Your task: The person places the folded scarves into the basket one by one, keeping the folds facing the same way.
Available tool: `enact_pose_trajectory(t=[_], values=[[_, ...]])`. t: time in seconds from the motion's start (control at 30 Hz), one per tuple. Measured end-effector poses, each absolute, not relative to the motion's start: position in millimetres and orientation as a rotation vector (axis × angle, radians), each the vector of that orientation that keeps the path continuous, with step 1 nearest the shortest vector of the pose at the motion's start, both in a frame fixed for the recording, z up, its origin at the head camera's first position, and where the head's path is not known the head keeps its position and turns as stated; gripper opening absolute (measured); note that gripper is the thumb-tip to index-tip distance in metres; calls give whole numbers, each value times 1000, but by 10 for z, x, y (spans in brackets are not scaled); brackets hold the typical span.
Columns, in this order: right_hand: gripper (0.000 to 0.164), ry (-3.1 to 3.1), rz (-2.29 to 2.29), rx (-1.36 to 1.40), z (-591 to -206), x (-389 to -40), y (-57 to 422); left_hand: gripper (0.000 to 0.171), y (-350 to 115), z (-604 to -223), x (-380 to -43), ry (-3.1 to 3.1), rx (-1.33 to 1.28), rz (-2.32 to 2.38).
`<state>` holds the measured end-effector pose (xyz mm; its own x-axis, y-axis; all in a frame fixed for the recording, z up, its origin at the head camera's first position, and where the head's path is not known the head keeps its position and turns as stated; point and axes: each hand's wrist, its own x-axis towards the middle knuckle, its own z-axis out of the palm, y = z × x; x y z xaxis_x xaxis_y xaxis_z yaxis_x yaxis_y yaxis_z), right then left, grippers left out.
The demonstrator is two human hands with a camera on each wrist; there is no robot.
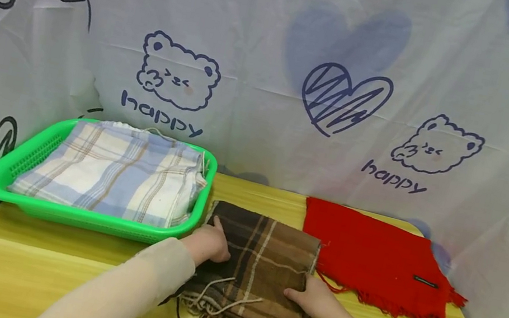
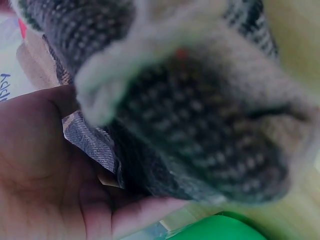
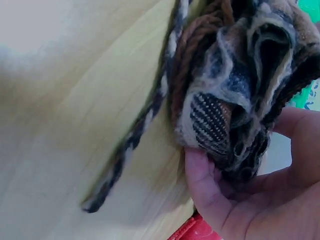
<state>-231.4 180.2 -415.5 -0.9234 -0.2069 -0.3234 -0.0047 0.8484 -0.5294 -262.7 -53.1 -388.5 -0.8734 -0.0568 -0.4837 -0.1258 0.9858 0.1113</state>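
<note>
A brown plaid scarf [image 1: 262,262], folded into a stack with twisted fringe along its near edge, lies between my two hands. My left hand [image 1: 211,240] grips its left side, thumb over the top; in the left wrist view the folded layers of the scarf [image 2: 200,135] sit between thumb and fingers. On the opposite side my right hand [image 1: 318,301] pinches the right edge, thumb on top. The right wrist view shows that hand [image 3: 260,195] with its fingers under the bunched layers, and a loose fringe strand [image 3: 132,142] hanging out beside them.
A green plastic basket [image 1: 93,218] at the left holds a folded blue and white plaid cloth [image 1: 117,169]. To the right lies a folded red scarf [image 1: 370,253] with fringe, close beside the brown one. A printed white curtain [image 1: 260,69] hangs behind the yellow wooden table [image 1: 37,263].
</note>
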Motion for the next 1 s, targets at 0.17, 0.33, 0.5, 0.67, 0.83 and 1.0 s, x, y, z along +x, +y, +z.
enact_pose_trajectory(t=[0.17,0.33,0.5,0.67,0.83,1.0], values=[[64,2895,-317,-232,-4113,-2238,1747,79,-454,-3915,-2600,2707,-64,5],[70,3134,-9,-579,-4100,-2120,1607,65,-441,-3945,-2620,2742,302,-192],[71,2830,-90,-821,-4106,-2056,1463,61,-496,-3921,-2672,2630,407,-85],[68,2674,-6,-847,-4109,-2120,1398,58,-510,-3871,-2701,2596,416,-71],[63,2569,21,-867,-4037,-2241,1348,59,-509,-3818,-2705,2620,477,-166],[63,2575,147,-934,-4003,-2356,1367,62,-510,-3795,-2714,2644,493,-123]])
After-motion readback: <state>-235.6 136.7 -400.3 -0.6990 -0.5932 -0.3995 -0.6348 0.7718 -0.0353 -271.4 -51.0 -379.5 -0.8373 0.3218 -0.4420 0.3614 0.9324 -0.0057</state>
